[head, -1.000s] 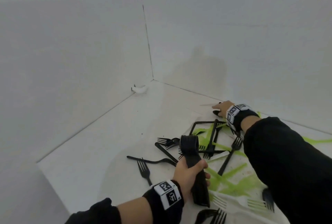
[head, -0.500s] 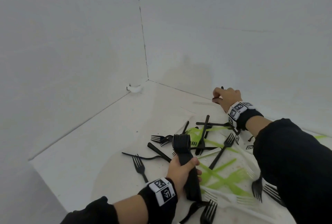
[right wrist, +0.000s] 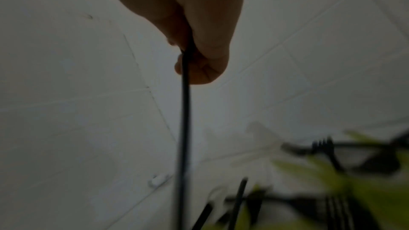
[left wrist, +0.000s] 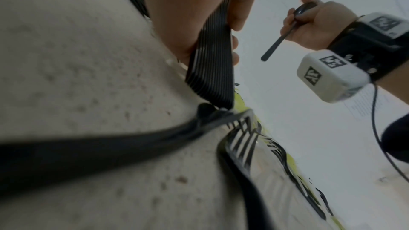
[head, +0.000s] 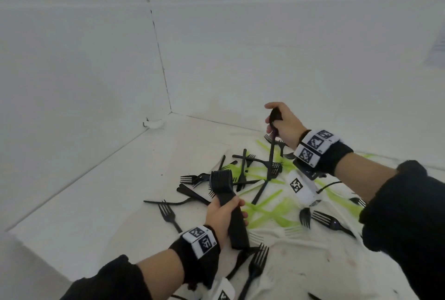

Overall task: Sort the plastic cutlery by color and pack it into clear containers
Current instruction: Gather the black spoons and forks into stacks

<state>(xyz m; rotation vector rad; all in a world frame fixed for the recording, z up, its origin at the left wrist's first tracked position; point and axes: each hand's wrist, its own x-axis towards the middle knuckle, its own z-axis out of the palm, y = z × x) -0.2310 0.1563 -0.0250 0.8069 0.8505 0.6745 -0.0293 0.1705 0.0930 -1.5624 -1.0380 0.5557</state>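
Observation:
My left hand [head: 222, 215] grips a thick stack of black forks [head: 227, 205], tines up, its handle ends near the cloth; the left wrist view shows the same black fork stack [left wrist: 211, 69] between my fingers. My right hand [head: 280, 122] is raised above the pile and grips a black spoon [head: 273, 140] by its bowl end, handle hanging down; it appears as the black spoon [left wrist: 285, 31] in the left wrist view and as a thin black handle [right wrist: 185, 128] in the right wrist view. Loose black forks [head: 168, 214], green cutlery [head: 272, 210] and white forks [head: 292, 230] lie scattered below.
The cutlery lies on a white cloth [head: 313, 263] spread over a white floor [head: 108, 191] in a corner between two white walls. A small white lump [head: 154, 123] sits at the wall base. No clear container is in view.
My right hand has lifted off the floor near the back wall, raising the black spoon above the pile. The left hand keeps its hold on the fork stack.

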